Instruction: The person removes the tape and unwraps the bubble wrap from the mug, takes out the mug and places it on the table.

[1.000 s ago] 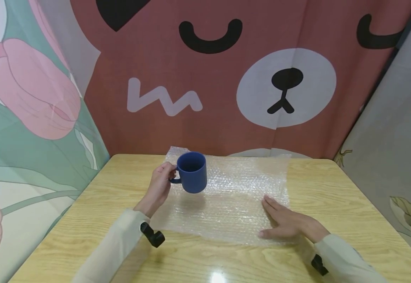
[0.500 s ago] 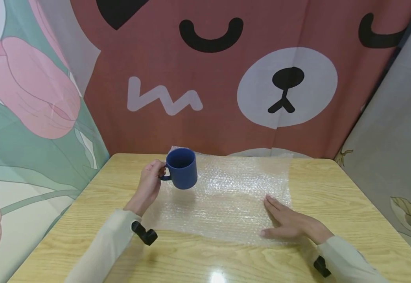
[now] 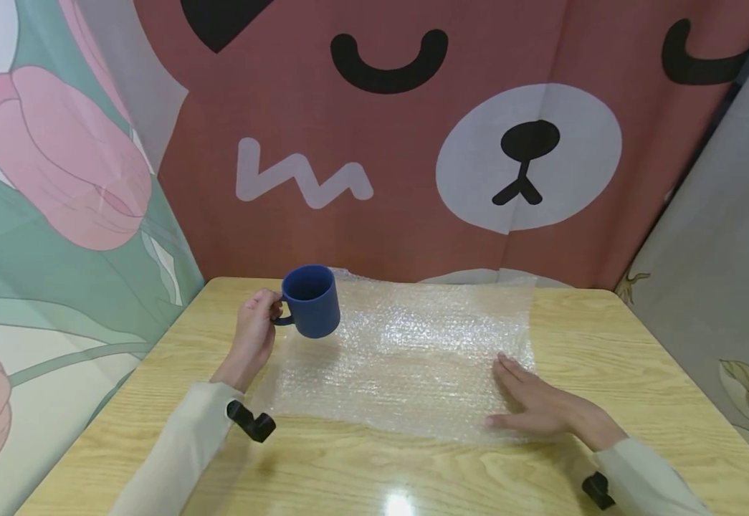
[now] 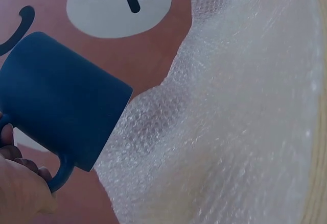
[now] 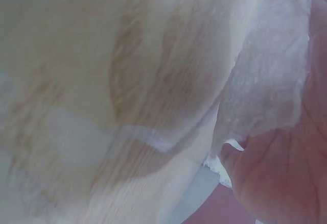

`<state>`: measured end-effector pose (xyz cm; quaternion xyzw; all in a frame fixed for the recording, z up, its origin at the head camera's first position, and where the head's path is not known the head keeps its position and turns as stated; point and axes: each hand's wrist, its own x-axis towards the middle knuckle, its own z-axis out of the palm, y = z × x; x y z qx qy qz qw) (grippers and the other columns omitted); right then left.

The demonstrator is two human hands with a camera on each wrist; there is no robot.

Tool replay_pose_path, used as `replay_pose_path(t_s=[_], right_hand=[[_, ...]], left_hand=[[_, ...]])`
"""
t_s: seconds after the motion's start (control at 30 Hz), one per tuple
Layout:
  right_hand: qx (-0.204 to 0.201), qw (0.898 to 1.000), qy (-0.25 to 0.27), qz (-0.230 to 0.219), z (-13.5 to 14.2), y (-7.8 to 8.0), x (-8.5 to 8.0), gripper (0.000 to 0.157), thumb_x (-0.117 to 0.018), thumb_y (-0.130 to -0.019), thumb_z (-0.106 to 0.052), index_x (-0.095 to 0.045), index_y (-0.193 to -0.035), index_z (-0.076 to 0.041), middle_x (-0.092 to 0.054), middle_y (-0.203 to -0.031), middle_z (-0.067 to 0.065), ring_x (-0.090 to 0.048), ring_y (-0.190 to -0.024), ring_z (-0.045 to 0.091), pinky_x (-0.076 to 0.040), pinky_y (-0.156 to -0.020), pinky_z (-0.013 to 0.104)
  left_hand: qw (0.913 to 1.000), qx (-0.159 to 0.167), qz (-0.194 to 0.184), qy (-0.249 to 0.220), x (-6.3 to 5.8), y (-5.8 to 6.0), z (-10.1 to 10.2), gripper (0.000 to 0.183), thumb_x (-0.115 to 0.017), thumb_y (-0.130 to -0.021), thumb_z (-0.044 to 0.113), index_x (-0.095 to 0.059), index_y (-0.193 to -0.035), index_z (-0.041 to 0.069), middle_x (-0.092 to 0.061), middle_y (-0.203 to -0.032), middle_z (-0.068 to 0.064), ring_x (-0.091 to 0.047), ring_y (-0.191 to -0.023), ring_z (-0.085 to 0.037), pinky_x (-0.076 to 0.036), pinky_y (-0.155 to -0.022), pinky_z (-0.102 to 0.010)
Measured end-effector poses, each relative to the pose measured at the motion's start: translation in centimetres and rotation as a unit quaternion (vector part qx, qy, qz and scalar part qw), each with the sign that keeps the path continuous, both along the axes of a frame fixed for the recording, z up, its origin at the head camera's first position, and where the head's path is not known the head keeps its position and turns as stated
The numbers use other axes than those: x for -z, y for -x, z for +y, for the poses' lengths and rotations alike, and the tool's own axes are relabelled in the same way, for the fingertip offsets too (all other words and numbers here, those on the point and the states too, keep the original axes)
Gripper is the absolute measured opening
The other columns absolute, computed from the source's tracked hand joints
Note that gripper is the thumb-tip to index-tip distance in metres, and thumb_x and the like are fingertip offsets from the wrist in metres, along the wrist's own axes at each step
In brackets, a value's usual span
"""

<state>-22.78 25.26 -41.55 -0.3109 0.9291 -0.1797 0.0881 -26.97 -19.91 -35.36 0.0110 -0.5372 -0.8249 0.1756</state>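
Observation:
A blue mug (image 3: 315,307) is held up above the left part of a bubble wrap sheet (image 3: 406,358). My left hand (image 3: 254,333) grips it by the handle, fingers curled through, as the left wrist view shows close up on the mug (image 4: 64,99). The mug tilts a little and its inside looks dark. My right hand (image 3: 535,398) lies with fingers straight and thumb spread on the right edge of the bubble wrap. In the right wrist view, the palm (image 5: 281,178) shows beside the wrap's edge (image 5: 265,81).
The sheet lies flat on a wooden table (image 3: 580,344), its far edge reaching the table's back edge. A red-brown bear-print cloth (image 3: 400,179) hangs right behind, with a tulip-print cloth (image 3: 71,158) on the left and a pale cloth (image 3: 722,251) on the right.
My left hand has carried the mug leftward and slightly up over the bubble wrap. The right hand stays flat on the wrap's right edge, with almost no shift.

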Motion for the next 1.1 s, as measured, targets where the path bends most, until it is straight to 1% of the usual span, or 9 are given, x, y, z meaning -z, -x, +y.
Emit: replay_pose_path(t_s=[0.1,0.27,0.4,0.5,0.67,0.77,0.87,0.97,1.1], right_hand=[[0.000,1.000,0.000,0.010,0.2,-0.2,-0.1,0.098,-0.061,-0.090,-0.054,-0.021,-0.145,0.017,-0.011,-0.153,0.034,-0.010,-0.140,0.049,-0.016,-0.108,0.060],[-0.002,1.000,0.000,0.011,0.3,-0.4,0.0,0.099,-0.061,-0.090,-0.054,-0.021,-0.145,0.017,-0.011,-0.152,0.035,-0.011,-0.139,0.049,-0.017,-0.108,0.061],[-0.002,1.000,0.000,0.010,0.3,-0.5,0.1,0.099,-0.061,-0.089,-0.054,-0.021,-0.144,0.018,-0.011,-0.152,0.035,-0.011,-0.139,0.050,-0.017,-0.107,0.061],[-0.004,1.000,-0.001,0.011,0.4,-0.5,0.2,0.099,-0.061,-0.090,-0.054,-0.021,-0.144,0.018,-0.012,-0.152,0.036,-0.012,-0.139,0.050,-0.017,-0.107,0.061],[-0.002,1.000,-0.004,0.002,0.3,-0.6,0.3,0.098,-0.061,-0.090,-0.054,-0.022,-0.144,0.018,-0.012,-0.151,0.036,-0.013,-0.138,0.050,-0.017,-0.108,0.061],[0.000,1.000,-0.004,-0.004,0.3,-0.6,0.3,0.098,-0.061,-0.089,-0.054,-0.022,-0.144,0.018,-0.013,-0.152,0.035,-0.013,-0.139,0.050,-0.017,-0.108,0.061],[0.000,1.000,-0.001,-0.011,0.3,-0.6,0.5,0.098,-0.062,-0.089,-0.053,-0.022,-0.144,0.018,-0.012,-0.152,0.035,-0.012,-0.139,0.050,-0.017,-0.107,0.062],[0.000,1.000,0.001,-0.017,0.3,-0.6,0.5,0.099,-0.062,-0.089,-0.053,-0.021,-0.145,0.017,-0.010,-0.152,0.035,-0.011,-0.139,0.050,-0.017,-0.107,0.062],[0.002,1.000,0.004,-0.026,0.3,-0.5,0.5,0.099,-0.063,-0.089,-0.053,-0.019,-0.145,0.017,-0.009,-0.153,0.034,-0.009,-0.139,0.050,-0.016,-0.107,0.062]], left_hand=[[1.0000,-0.009,-0.003,0.001,0.1,-0.2,-0.5,0.039,-0.046,-0.093,-0.003,-0.052,-0.057,0.010,-0.048,-0.063,0.002,-0.039,-0.067,-0.013,-0.033,-0.068,-0.021],[0.9998,-0.017,0.004,-0.002,0.2,-0.4,-1.3,0.040,-0.045,-0.093,-0.004,-0.055,-0.058,0.011,-0.050,-0.064,0.002,-0.040,-0.066,-0.013,-0.034,-0.068,-0.021],[0.9996,-0.024,0.010,-0.015,0.3,-0.5,-2.0,0.040,-0.045,-0.094,-0.005,-0.055,-0.058,0.010,-0.050,-0.064,0.002,-0.039,-0.063,-0.012,-0.034,-0.067,-0.021],[0.9989,-0.036,0.008,-0.028,0.5,-0.6,-2.6,0.040,-0.046,-0.093,-0.006,-0.055,-0.057,0.009,-0.050,-0.062,0.001,-0.038,-0.062,-0.012,-0.033,-0.066,-0.021],[0.9981,-0.053,-0.002,-0.030,0.8,-0.9,-3.7,0.040,-0.047,-0.093,-0.006,-0.056,-0.057,0.008,-0.051,-0.062,0.001,-0.040,-0.063,-0.013,-0.035,-0.066,-0.021],[0.9974,-0.063,0.002,-0.033,1.1,-0.9,-4.2,0.041,-0.046,-0.093,-0.007,-0.056,-0.057,0.008,-0.051,-0.062,0.001,-0.040,-0.062,-0.012,-0.035,-0.065,-0.020],[0.9963,-0.077,0.008,-0.039,1.3,-0.8,-4.6,0.041,-0.046,-0.092,-0.009,-0.056,-0.057,0.008,-0.051,-0.062,0.001,-0.040,-0.061,-0.011,-0.036,-0.064,-0.020],[0.9954,-0.089,0.014,-0.034,1.6,-0.7,-5.1,0.040,-0.045,-0.092,-0.009,-0.056,-0.057,0.008,-0.051,-0.062,0.001,-0.041,-0.061,-0.012,-0.036,-0.065,-0.020],[0.9940,-0.103,0.013,-0.033,2.0,-0.3,-5.6,0.040,-0.046,-0.091,-0.008,-0.056,-0.057,0.008,-0.051,-0.061,0.001,-0.041,-0.061,-0.012,-0.037,-0.065,-0.020]])
